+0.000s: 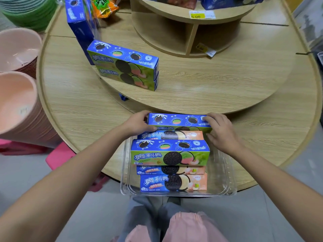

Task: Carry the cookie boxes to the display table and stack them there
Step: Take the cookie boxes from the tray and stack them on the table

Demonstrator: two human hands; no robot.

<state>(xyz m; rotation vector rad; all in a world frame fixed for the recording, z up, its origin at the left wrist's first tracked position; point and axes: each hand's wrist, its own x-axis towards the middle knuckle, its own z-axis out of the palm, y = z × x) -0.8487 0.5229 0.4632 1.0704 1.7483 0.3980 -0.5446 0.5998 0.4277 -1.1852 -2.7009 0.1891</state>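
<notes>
Hands [178,127] clasp box [178,120] ends — tier beyond open.

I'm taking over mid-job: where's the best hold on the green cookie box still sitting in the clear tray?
Grip the green cookie box by its two short ends, coming from above. It stands on edge atop the orange boxes, both ends clear of the tray walls.

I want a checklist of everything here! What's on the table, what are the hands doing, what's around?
Surface: round wooden display table, tiered.
Job's things: two green cookie boxes stacked on the middle tier; more boxes in a clear tray at the table's edge.
Clutter: price tags, orange snack bag.
Grippers: left hand and right hand grip the ends of one green box.
Cables: nothing seen.
Surroundings: pink basins, pink stools.
</notes>
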